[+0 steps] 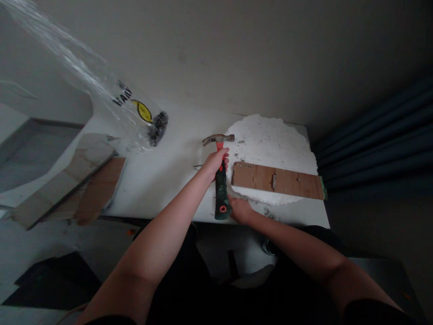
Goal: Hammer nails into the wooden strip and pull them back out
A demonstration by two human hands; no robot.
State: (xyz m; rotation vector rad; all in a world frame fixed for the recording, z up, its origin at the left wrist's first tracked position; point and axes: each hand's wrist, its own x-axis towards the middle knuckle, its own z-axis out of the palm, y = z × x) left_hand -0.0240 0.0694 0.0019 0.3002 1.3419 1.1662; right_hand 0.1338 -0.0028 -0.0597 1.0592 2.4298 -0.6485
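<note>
A claw hammer with a rusty steel head, a red neck and a black-green handle stands out in front of me, head pointing away. Just below that head, my left hand is closed around the neck. My right hand is at the lower right of the handle, close to its butt end; its fingers are hidden behind the handle. To the right lies a brown wooden board with small marks and a raised piece on it. It rests on a ragged-edged white sheet scattered with grey crumbs.
The white table stands against the wall. Clear plastic wrap with black print and a yellow logo is at its back left. Cardboard pieces overhang the left edge. A dark curtain hangs at right. Nail-like bits lie near my left hand.
</note>
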